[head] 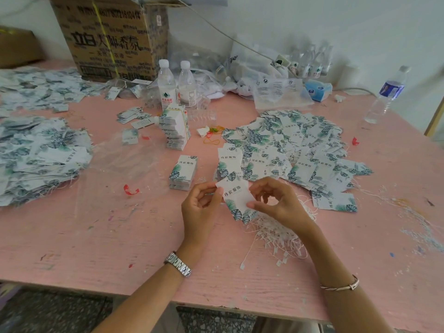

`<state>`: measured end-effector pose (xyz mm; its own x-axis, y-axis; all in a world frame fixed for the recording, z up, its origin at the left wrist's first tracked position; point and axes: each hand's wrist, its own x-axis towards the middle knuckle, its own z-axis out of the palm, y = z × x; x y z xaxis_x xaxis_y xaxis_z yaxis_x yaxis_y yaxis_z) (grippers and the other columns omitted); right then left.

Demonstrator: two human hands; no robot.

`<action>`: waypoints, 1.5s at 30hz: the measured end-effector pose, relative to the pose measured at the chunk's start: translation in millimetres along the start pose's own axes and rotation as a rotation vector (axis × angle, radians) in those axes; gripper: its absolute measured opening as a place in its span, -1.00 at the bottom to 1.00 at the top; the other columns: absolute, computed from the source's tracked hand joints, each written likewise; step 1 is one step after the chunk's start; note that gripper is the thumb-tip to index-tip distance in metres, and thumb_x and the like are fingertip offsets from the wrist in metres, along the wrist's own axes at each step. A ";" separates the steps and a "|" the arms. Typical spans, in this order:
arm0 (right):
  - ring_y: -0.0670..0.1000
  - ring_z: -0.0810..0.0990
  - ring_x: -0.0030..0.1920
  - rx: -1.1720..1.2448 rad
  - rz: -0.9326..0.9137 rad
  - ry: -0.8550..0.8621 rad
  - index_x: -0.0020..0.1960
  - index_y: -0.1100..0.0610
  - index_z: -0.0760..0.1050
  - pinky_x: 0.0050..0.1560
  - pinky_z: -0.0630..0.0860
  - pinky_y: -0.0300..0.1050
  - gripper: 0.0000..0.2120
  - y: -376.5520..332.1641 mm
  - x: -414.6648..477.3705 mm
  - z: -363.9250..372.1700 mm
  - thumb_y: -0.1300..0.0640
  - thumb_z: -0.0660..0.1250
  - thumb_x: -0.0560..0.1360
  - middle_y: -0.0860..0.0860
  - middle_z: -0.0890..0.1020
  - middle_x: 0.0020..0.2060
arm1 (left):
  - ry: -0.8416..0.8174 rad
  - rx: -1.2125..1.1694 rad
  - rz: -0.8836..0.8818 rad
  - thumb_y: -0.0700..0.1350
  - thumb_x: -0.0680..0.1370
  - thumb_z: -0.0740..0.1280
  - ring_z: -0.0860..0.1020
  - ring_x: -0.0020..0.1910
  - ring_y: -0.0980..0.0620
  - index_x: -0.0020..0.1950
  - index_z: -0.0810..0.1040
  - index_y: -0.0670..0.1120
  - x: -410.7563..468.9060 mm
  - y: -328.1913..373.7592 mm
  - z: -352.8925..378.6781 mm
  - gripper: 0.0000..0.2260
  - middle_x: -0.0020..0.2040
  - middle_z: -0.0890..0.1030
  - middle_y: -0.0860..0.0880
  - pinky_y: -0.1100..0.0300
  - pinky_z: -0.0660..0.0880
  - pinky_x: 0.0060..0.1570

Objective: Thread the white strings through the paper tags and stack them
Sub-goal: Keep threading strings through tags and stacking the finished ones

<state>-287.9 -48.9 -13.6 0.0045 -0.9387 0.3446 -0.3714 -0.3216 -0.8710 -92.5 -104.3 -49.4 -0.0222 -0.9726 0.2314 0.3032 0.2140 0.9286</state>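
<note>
A white paper tag (236,199) with green leaf print is held above the pink table between both hands. My left hand (200,207) pinches its left edge with thumb and forefinger. My right hand (274,200) pinches its right edge. Beneath the hands lies a tangled heap of white strings (278,233). A neat small stack of tags (183,173) sits just behind my left hand. A wide spread of loose tags (288,147) covers the table behind my right hand. Whether a string is in the held tag's hole I cannot tell.
More tags lie in piles at the left (43,157) and far left back (36,87). A taller bundled stack (176,129) stands mid-table before two water bottles (176,84). A cardboard box (110,37), plastic bags and another bottle (386,94) line the back. The table edge (216,306) is near me.
</note>
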 end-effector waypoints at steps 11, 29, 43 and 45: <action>0.03 0.70 -0.15 -0.018 0.007 0.186 -0.04 0.09 0.65 -0.03 0.62 -0.17 -0.85 3.3 0.9 -24.1 0.31 0.45 0.46 -0.02 0.73 -0.13 | -0.024 -0.029 -0.049 -0.25 0.50 0.50 0.69 -0.04 -0.07 0.02 0.67 -0.04 -0.2 0.5 -1.3 -0.84 -0.06 0.72 -0.11 0.23 0.59 -0.01; 0.19 0.55 0.01 -0.789 0.420 0.650 0.21 0.33 0.59 0.09 0.46 0.00 -0.75 49.6 -4.1 -78.7 0.27 0.26 0.60 0.27 0.64 0.05 | -0.079 0.053 -0.024 -0.28 0.51 0.48 0.65 -0.12 0.11 -0.03 0.64 -0.05 -4.2 4.4 1.8 -0.86 -0.15 0.71 0.05 0.25 0.58 -0.03; 0.02 0.41 -0.03 -0.750 -0.006 0.062 0.03 0.08 0.71 -0.07 0.36 -0.08 -0.84 13.9 4.0 -12.3 0.03 0.43 0.52 -0.07 0.55 -0.15 | -0.196 0.288 0.034 -0.19 0.52 0.49 0.60 -0.16 0.21 -0.03 0.66 0.04 -8.4 -0.4 3.7 -0.87 -0.14 0.68 0.15 0.31 0.49 -0.14; 0.04 0.42 -0.04 -0.758 -0.058 -0.001 0.00 0.07 0.72 -0.09 0.40 -0.04 -0.86 10.8 5.5 -2.8 0.04 0.47 0.50 -0.04 0.56 -0.14 | -0.207 0.306 0.033 -0.18 0.51 0.49 0.61 -0.15 0.20 -0.01 0.67 0.01 -8.8 -0.4 3.7 -0.88 -0.13 0.69 0.15 0.30 0.49 -0.14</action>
<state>-294.4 -57.2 -20.2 0.0440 -0.9233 0.3816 -0.9066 -0.1973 -0.3729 -95.9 -95.5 -50.7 -0.2193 -0.9324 0.2874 0.0090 0.2926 0.9562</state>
